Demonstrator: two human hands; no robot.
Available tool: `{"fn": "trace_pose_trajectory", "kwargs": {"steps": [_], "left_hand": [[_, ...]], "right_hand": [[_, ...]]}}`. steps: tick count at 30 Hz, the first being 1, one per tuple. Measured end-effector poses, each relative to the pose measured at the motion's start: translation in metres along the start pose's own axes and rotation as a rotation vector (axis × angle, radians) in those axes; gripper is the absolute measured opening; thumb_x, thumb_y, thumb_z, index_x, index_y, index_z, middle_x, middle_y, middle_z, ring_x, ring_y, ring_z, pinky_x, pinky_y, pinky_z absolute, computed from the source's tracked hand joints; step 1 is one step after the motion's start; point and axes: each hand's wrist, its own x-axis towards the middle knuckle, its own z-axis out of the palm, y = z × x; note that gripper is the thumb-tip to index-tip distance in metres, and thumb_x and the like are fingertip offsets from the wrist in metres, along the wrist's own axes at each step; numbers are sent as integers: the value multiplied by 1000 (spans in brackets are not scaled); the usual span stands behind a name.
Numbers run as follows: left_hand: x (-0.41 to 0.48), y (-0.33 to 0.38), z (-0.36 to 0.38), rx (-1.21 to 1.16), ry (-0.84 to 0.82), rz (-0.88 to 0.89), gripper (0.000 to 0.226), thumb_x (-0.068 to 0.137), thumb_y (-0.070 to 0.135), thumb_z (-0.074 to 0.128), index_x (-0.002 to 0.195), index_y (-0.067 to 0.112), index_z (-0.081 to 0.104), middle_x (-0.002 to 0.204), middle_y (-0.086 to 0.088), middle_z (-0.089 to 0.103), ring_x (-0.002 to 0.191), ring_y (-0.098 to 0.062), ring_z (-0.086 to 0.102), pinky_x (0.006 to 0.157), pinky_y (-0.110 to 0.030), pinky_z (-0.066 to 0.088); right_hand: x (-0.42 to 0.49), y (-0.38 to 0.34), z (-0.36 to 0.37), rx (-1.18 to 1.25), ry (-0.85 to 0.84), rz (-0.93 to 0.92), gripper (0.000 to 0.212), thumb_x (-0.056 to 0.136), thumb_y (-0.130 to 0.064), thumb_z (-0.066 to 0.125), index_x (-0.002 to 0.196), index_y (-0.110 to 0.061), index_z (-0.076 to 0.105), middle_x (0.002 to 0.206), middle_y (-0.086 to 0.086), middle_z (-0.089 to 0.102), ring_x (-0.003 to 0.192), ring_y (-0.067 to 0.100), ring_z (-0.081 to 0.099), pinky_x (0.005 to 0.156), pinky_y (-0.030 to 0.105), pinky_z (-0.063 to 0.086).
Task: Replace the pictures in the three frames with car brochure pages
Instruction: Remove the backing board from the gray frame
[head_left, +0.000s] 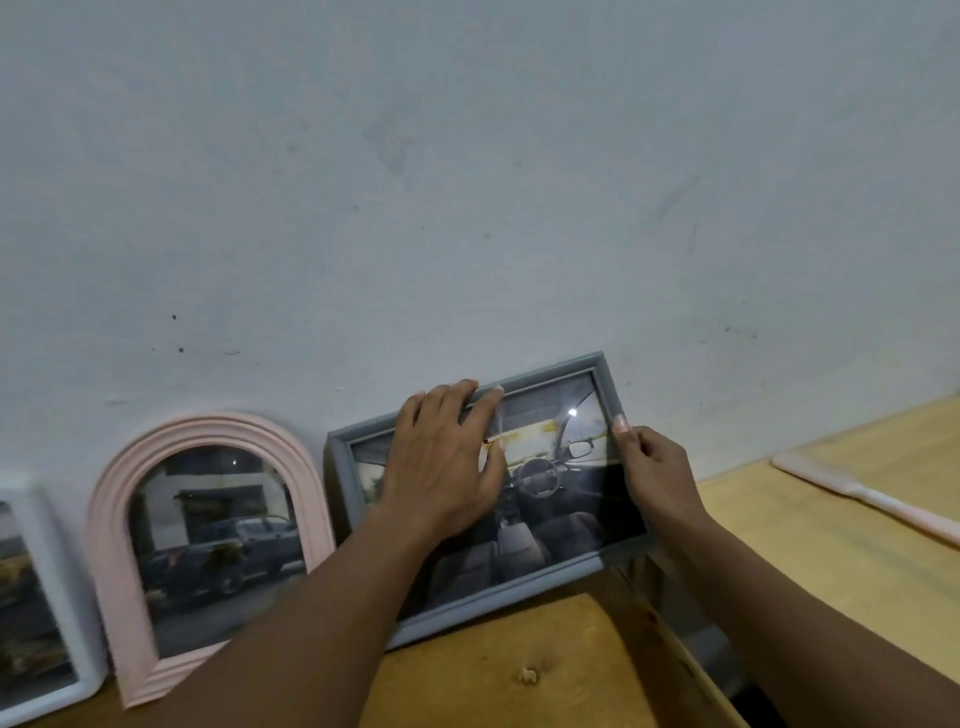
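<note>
A grey rectangular frame leans against the wall on the wooden table and shows a car interior picture. My left hand lies flat over its glass, fingers reaching the top edge. My right hand grips the frame's right edge between thumb and fingers. Left of it stands a pink arched frame with a picture of a dark pickup truck. A white frame at the far left, cut off by the view's edge, holds another picture.
The wooden table ends at a dark gap on the right, beside a second light wooden surface. A pale pink strip lies on that surface. The grey-white wall rises behind the frames.
</note>
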Motion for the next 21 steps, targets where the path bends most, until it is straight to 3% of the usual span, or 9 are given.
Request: {"fn": "trace_pose_trajectory", "kwargs": {"steps": [5,11,13,17,21], "left_hand": [[-17,17,-46,-181,-109,-75,65,98,51,35,158,29,24,156,-6,39,140,-25,37,116,-45,31],[-38,39,-120,-451,-143,-133,60,104,55,33,158,33,24,161,1,36,144,-22,37,116,-44,32],[-43,44,-148,-570,-128,-179,58,104,56,32,157,34,26,161,0,36,144,-22,38,117,-44,32],[-58,43,-196,-735,-100,-275,47,108,48,28,152,34,37,154,0,45,139,-23,43,105,-28,32],[-78,24,-222,-807,-151,-395,53,104,57,20,147,36,43,147,6,49,136,-24,46,116,-44,32]], "right_hand": [[-34,-65,-50,-96,-79,-94,46,98,-47,52,83,-8,69,76,14,64,71,27,59,64,38,50],[-81,-167,-82,-393,-209,-126,47,94,-46,62,72,-4,66,63,11,56,55,18,49,52,26,37],[-92,-196,-75,-502,-250,-120,44,93,-44,65,76,-3,66,67,9,59,59,19,52,54,26,38],[-118,-240,-34,-683,-301,-124,40,92,-43,65,95,-3,64,85,9,63,74,20,59,56,28,40],[-155,-272,9,-615,-429,-5,30,97,-30,61,99,0,61,91,17,68,70,27,67,50,30,52]]}}
